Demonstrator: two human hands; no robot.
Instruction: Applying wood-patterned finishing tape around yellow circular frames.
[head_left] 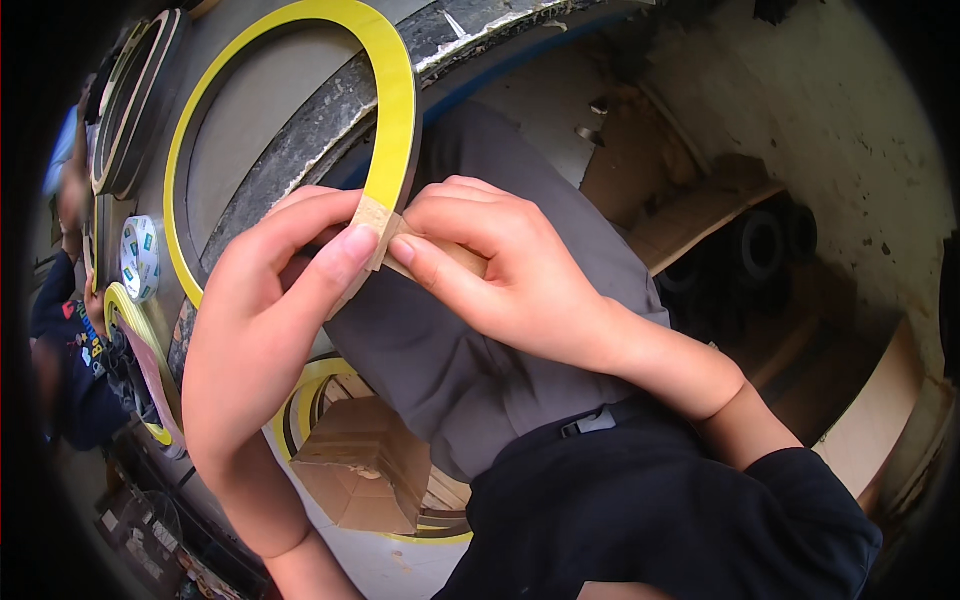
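A large, flat yellow ring (397,110) leans across the dark, worn edge of a workbench (320,120), its near side held over my lap. Around that near side wraps a strip of brown paper or tape (374,213). My left hand (265,275) is closed on the ring there, with the thumb pressed on the brown strip and its other fingers partly hidden behind. From the other side, my right hand (515,265) pinches the strip's loose part between thumb and fingers, close beside the left thumb.
On the bench at left are a printed white tape roll (141,258) and black rings (112,150). Another person (78,350) is at the far left. Below my left arm lie a torn cardboard box (350,460) and yellow rings (312,380). Dark rings (745,248) sit in shadow at right.
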